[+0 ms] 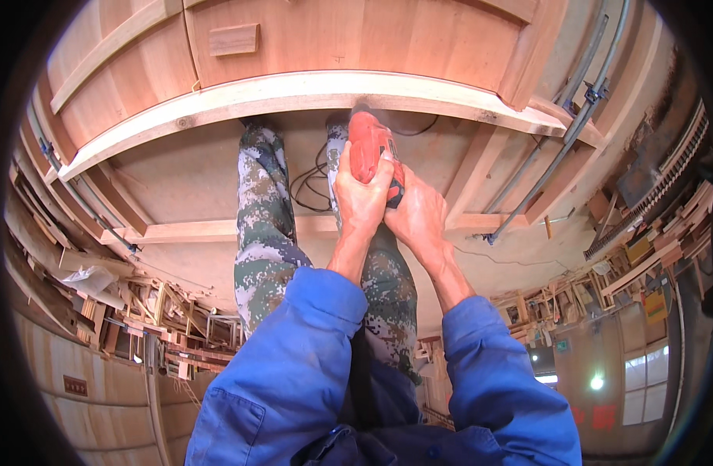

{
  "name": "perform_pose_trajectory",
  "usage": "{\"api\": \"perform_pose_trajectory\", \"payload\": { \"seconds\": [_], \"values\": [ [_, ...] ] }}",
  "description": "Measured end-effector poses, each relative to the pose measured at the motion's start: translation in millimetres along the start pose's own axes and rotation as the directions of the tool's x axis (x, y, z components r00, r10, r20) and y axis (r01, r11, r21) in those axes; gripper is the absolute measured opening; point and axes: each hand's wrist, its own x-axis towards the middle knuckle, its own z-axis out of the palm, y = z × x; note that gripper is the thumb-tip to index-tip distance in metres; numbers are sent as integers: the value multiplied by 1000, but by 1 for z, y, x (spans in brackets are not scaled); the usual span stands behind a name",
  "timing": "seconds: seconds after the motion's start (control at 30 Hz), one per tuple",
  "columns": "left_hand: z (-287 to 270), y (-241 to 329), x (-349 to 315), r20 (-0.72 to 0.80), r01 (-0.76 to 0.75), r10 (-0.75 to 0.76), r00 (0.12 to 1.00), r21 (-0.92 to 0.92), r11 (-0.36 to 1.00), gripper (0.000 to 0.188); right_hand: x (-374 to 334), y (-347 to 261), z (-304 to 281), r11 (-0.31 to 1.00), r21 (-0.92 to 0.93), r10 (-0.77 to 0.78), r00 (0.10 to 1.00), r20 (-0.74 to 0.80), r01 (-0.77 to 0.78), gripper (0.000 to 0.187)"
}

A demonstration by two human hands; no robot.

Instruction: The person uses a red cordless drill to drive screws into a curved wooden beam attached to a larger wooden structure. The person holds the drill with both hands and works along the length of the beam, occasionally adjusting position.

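Both of my hands grip a red power tool [369, 144]. My left hand [359, 198] wraps its body from the left, and my right hand [418, 213] clasps it from the right and below. The tool's front end meets the lower edge of a pale wooden beam [294, 95] that runs across the picture under a large wooden panel structure [356, 35]. A black cord [310, 186] loops on the floor to the left of the tool. My sleeves are blue and my legs in camouflage trousers [267, 225] stand below the beam.
Wooden floor boards [201, 175] and a cross rail [193, 231] lie under my feet. Piles of timber offcuts [162, 311] sit at the left, stacked wood and frames [643, 233] at the right. Grey conduit pipes [581, 116] run diagonally at the upper right.
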Motion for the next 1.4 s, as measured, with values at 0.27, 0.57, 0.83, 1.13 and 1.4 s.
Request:
{"api": "perform_pose_trajectory", "payload": {
  "seconds": [0.27,0.57,0.83,1.13,1.4],
  "values": [
    [1,-9,12,-37,-3,6,999,70,998,76,1,-16,-9,1000,-11,9,999,32,-9,41],
    [-14,30,-26,3,88,-88,996,11,996,56,-34,-19,-8,995,99,-18,1000,9,17,52],
    [-7,5,1,4,-13,13,1000,90,996,82,-12,-13,0,999,40,14,1000,24,-15,48],
    [-5,-22,9,-9,19,-19,1000,9,1000,87,1,-16,-5,1000,-31,-3,999,39,4,40],
    [-4,-14,9,24,25,-23,999,-101,995,81,0,-8,-2,998,-23,-60,998,21,61,41]
  ]
}}
